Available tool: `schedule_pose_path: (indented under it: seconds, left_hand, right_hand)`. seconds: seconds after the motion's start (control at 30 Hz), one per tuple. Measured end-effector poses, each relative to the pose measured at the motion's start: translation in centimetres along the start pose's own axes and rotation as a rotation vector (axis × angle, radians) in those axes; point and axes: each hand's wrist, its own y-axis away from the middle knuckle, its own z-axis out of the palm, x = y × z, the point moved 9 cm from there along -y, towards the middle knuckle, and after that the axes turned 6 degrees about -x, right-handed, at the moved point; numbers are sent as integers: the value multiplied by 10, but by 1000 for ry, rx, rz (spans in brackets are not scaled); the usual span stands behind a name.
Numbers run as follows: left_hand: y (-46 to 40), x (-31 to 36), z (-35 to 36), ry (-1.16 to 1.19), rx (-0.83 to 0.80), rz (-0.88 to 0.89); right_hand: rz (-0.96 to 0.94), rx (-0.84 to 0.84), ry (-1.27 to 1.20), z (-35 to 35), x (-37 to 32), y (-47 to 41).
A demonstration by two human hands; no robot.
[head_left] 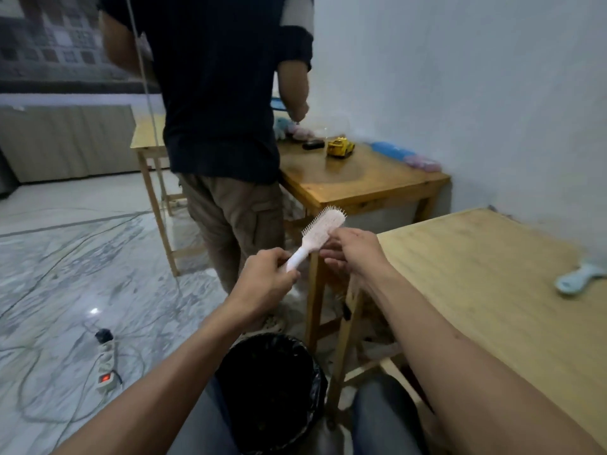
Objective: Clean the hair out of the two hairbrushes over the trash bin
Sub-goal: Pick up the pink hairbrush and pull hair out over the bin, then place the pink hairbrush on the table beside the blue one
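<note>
A pale pink hairbrush (320, 233) is held up in front of me, bristles facing up and left. My left hand (267, 279) is closed around its white handle. My right hand (349, 252) touches the brush head from the right, fingers curled against its side. Below, between my knees, stands a trash bin (272, 389) lined with a black bag. A second, light blue hairbrush (579, 277) lies on the wooden table (476, 274) at the far right edge of view.
Another person (223, 126) stands with their back to me just beyond the brush, at a second wooden table (361, 182) holding a yellow toy (340, 147) and small items. A power strip (106, 372) with cables lies on the marble floor to the left.
</note>
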Motion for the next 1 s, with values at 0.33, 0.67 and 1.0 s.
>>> schedule_pose_path:
  seconds: [0.33, 0.67, 1.0]
  left_hand:
    - [-20, 186, 93, -53, -135, 340]
    - [19, 312, 245, -19, -383, 574]
    - [31, 353, 336, -68, -455, 619]
  right_hand:
    - [-160, 428, -56, -194, -84, 58]
    - [-111, 826, 18, -395, -64, 146]
    - [62, 962, 152, -502, -24, 153]
